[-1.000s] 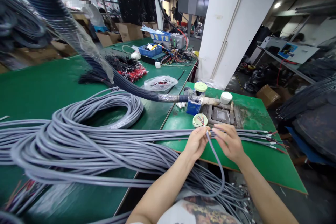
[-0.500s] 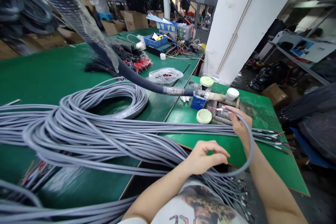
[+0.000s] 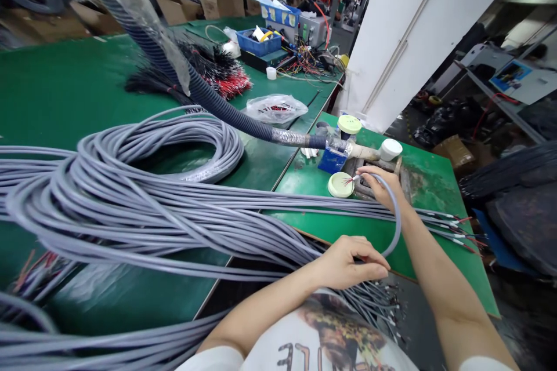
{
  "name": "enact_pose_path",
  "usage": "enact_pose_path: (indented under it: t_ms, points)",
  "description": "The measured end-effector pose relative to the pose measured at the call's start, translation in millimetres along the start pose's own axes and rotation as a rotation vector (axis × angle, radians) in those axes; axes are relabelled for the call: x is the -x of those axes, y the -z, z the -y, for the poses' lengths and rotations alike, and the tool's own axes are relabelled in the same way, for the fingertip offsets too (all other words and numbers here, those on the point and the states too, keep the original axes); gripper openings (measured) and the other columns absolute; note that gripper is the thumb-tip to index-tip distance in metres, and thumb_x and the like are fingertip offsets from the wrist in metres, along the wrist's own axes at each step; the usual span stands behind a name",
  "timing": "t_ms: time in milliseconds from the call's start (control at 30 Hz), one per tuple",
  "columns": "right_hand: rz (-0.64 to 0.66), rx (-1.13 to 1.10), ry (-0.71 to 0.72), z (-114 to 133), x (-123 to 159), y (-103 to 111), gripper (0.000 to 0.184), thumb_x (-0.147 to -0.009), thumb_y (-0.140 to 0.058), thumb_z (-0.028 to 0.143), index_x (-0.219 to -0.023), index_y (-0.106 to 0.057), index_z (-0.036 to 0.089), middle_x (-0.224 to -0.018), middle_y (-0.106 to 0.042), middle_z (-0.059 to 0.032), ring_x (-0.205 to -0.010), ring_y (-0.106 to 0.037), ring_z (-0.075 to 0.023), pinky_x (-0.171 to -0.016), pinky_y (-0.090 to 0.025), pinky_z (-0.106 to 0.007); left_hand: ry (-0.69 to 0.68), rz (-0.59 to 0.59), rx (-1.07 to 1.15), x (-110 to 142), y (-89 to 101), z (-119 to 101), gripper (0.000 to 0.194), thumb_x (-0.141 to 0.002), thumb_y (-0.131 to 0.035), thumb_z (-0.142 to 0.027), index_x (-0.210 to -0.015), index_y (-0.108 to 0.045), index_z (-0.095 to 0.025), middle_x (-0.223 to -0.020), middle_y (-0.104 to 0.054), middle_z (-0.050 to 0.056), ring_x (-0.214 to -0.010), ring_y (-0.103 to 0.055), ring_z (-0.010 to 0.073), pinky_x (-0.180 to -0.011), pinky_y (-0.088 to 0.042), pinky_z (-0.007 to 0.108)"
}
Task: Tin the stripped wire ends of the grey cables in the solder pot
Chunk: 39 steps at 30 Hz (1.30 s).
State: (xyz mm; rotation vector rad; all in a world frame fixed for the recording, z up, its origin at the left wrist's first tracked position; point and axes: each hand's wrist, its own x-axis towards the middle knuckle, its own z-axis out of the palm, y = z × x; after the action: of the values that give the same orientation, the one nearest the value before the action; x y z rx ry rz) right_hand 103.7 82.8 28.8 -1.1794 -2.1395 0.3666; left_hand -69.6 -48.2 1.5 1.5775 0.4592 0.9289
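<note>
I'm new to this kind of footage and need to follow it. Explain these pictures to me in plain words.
There is no robot here: you see a person's own two bare hands. One camera, worn on the head, takes every picture, looking forward and down. The right hand holds a gray cable near its end; thin wires fan out at a pale green dish. The left hand is loosely curled by the cable's bend; whether it touches is unclear. Big cable loops lie across the green tabletop, where a dark ribbed hose runs towards a blue box.
</note>
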Motion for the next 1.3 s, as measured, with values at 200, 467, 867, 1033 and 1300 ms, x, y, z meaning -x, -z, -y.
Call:
enact_pose_path:
  t_ms: [200,467,867,1033,1300]
  points:
    - [0.129,0.184,0.091,-1.1,-11.7,-6.4,0.023,-0.091,-0.048,0.029,-0.102,-0.067,0.021,-0.100,-0.071,-0.0058,-0.088,-0.066,-0.0194,-0.082,-0.051,-0.031,0.013,-0.013,0.006,-1.4,2.9,0.4,0.025,-0.083,-0.062,-0.035,-0.090,-0.075,-0.015,-0.076,-0.071,0.007,-0.073,-0.059,0.0136,-0.071,-0.045,0.023]
    - [0.246,0.287,0.179,4.1,-21.5,-10.8,0.024,-0.092,-0.045,0.026,-0.104,-0.065,0.021,-0.099,-0.071,-0.0053,-0.087,-0.065,-0.0191,-0.078,-0.050,-0.029,0.001,-0.031,0.009,-2.0,7.0,3.0,0.024,-0.083,-0.062,-0.034,-0.090,-0.075,-0.015,-0.076,-0.070,0.007,-0.073,-0.059,0.0135,-0.070,-0.045,0.023]
    - [0.046,0.297,0.099,-3.5,-17.5,32.6,0.023,-0.090,-0.049,0.030,-0.102,-0.067,0.022,-0.100,-0.071,-0.0049,-0.090,-0.066,-0.0202,-0.082,-0.051,-0.031,-0.044,-0.072,0.027,-2.0,15.7,-8.0,0.024,-0.084,-0.061,-0.034,-0.087,-0.075,-0.014,-0.074,-0.070,0.008,-0.070,-0.058,0.0138,-0.069,-0.046,0.024]
    - [-0.001,0.346,0.000,-35.8,-8.3,57.6,0.025,-0.090,-0.049,0.032,-0.102,-0.068,0.022,-0.100,-0.071,-0.0046,-0.091,-0.066,-0.0214,-0.084,-0.051,-0.033,-0.029,-0.087,0.036,-2.7,15.0,-7.3,0.022,-0.084,-0.061,-0.031,-0.085,-0.074,-0.013,-0.071,-0.069,0.007,-0.069,-0.057,0.0135,-0.067,-0.044,0.024]
    - [0.013,0.431,-0.048,-83.3,-2.0,60.0,0.026,-0.090,-0.047,0.031,-0.101,-0.069,0.022,-0.097,-0.072,-0.0056,-0.088,-0.067,-0.0220,-0.078,-0.051,-0.032,0.006,-0.085,0.033,-3.7,13.2,-5.5,0.021,-0.084,-0.061,-0.030,-0.084,-0.074,-0.013,-0.072,-0.070,0.007,-0.071,-0.058,0.0141,-0.069,-0.044,0.024]
